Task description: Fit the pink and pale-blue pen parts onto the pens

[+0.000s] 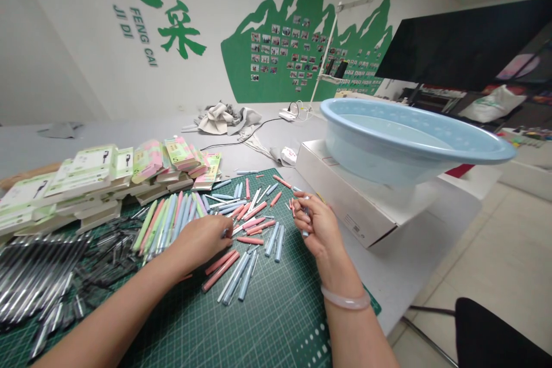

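Note:
My right hand [318, 223] is closed around a light blue pen part [306, 233], mostly hidden by the fingers. Small red pieces show beside its fingertips; whether they are held I cannot tell. My left hand [204, 240] has curled fingers low over the pen parts, with a bit of light blue at the fingertips that is too hidden to name. Between the hands, red pen parts [254, 210] and light blue pen barrels [280, 243] lie scattered with thin white refills on the green cutting mat [276, 316]. A row of pastel pens [170, 221] lies left of my left hand.
Black pens [37, 270] and dark clips cover the mat's left side, below stacked pen boxes [92, 169]. At right, a blue basin [388, 155] rests on a white carton [345, 201]. Crumpled cloth [224, 119] and a cable lie behind. A black chair [495, 333] stands lower right.

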{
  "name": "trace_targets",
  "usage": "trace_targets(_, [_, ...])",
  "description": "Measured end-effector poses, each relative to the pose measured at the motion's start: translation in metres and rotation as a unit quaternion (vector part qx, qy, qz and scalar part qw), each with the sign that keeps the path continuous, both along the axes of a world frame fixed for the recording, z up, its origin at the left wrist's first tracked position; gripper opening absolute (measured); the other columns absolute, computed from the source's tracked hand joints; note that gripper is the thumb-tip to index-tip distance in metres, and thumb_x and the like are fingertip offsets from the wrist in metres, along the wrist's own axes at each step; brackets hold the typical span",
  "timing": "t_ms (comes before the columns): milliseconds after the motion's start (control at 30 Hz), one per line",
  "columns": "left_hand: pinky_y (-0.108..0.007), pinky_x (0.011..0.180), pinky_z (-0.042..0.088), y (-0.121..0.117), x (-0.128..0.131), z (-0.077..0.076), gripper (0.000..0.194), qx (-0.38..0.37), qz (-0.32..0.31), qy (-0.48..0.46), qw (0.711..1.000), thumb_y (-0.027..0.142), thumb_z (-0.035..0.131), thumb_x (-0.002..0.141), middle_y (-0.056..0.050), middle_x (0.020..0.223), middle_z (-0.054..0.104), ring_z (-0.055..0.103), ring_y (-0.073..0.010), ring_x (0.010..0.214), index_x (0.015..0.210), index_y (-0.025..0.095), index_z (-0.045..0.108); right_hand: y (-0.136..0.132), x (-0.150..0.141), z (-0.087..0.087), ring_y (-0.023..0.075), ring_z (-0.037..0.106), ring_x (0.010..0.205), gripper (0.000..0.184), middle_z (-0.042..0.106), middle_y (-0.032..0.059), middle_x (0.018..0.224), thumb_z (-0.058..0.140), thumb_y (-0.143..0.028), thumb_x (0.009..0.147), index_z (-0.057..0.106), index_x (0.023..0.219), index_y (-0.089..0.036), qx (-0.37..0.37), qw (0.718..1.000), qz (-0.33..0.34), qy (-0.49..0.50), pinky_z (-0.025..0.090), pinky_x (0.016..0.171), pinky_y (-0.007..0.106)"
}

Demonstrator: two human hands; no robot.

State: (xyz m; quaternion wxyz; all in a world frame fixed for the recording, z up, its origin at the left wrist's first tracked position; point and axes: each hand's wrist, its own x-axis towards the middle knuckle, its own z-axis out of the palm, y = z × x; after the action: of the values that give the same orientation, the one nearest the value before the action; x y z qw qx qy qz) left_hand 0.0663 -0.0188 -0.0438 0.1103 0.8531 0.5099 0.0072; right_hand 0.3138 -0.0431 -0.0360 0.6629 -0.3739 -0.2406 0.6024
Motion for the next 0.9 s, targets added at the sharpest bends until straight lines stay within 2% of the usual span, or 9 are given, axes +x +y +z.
trace_targets(133, [-0.027,0.06,0.033,0.002,0.005,0.006,0.015,0.002,0.005,-0.037,0.999,0.035,0.054,0.077,-0.004,0.086,0.068,0.06,-0.0221,0.079,0.082,0.027,0.066,0.001,0.003,0.0,0.001,0.025,0.037,0.021,0.051,-0.004,0.056,0.063,-0.013,0.062,0.056,0.082,-0.015,-0.004,0.999,-0.032,0.003,0.013,0.031,0.011])
trace_targets(233, [-0.026,0.063,0.036,0.012,0.019,0.009,0.017,0.009,-0.012,-0.07,0.997,0.035,0.052,0.08,-0.002,0.088,0.068,0.06,-0.021,0.082,0.086,0.028,0.067,0.001,0.004,0.0,0.0009,0.024,0.037,0.022,0.052,-0.0037,0.056,0.064,-0.013,0.061,0.056,0.082,-0.015,-0.005,0.999,-0.042,0.007,0.013,0.031,0.011])
trace_targets(367, [-0.025,0.065,0.038,0.036,0.049,0.003,0.018,0.033,-0.025,-0.072,0.997,0.033,0.053,0.079,-0.001,0.086,0.069,0.061,-0.0197,0.082,0.088,0.03,0.068,0.001,0.004,0.0,0.001,0.025,0.037,0.021,0.051,-0.0041,0.056,0.063,-0.014,0.061,0.056,0.082,-0.014,0.003,0.999,-0.038,0.008,0.013,0.031,0.011])
trace_targets(533, [-0.026,0.067,0.041,0.061,0.082,-0.006,0.02,0.073,0.019,-0.053,0.996,0.035,0.054,0.078,-0.003,0.084,0.07,0.062,-0.0216,0.082,0.089,0.028,0.07,0.0,0.005,0.002,0.001,0.026,0.036,0.021,0.051,-0.0041,0.056,0.063,-0.014,0.061,0.055,0.081,-0.015,0.001,0.999,-0.042,0.013,0.013,0.031,0.011])
trace_targets(600, [-0.026,0.068,0.042,0.066,0.091,-0.008,0.02,0.071,0.013,-0.061,0.996,0.034,0.055,0.078,-0.002,0.086,0.07,0.063,-0.0214,0.084,0.09,0.029,0.07,-0.001,0.007,0.004,0.0011,0.026,0.037,0.02,0.051,-0.0038,0.055,0.063,-0.015,0.062,0.055,0.08,-0.015,0.004,0.998,-0.053,0.02,0.012,0.031,0.011])
trace_targets(767, [-0.025,0.073,0.041,0.07,0.104,-0.013,0.024,0.034,-0.071,-0.094,0.992,0.033,0.054,0.078,0.001,0.094,0.07,0.062,-0.0188,0.089,0.097,0.033,0.069,-0.002,0.008,0.008,0.0014,0.025,0.037,0.02,0.051,-0.004,0.054,0.062,-0.014,0.061,0.054,0.08,-0.015,0.001,0.997,-0.069,0.029,0.012,0.031,0.011])
trace_targets(900, [-0.025,0.071,0.041,0.072,0.101,-0.011,0.022,0.028,-0.053,-0.064,0.996,0.03,0.056,0.077,-0.001,0.09,0.071,0.063,-0.0199,0.086,0.094,0.031,0.07,-0.002,0.008,0.007,0.0014,0.024,0.037,0.02,0.051,-0.0039,0.054,0.061,-0.013,0.062,0.053,0.079,-0.015,-0.006,0.998,-0.06,0.029,0.011,0.031,0.011])
